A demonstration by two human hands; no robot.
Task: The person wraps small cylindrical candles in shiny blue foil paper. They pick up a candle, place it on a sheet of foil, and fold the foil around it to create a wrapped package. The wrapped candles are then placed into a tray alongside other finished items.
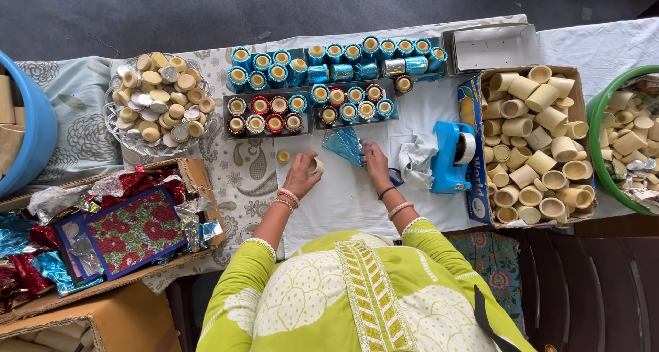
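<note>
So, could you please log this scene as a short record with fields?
view: head camera, looking down at a cloth-covered table
left hand: left hand holds a small cream cup
right hand: right hand rests on a blue foil sheet
behind hands: trays of foil-wrapped cups, blue and red
right side: blue tape dispenser; box of plain cups; green tub
left side: basket of lids; box of foil scraps
</note>
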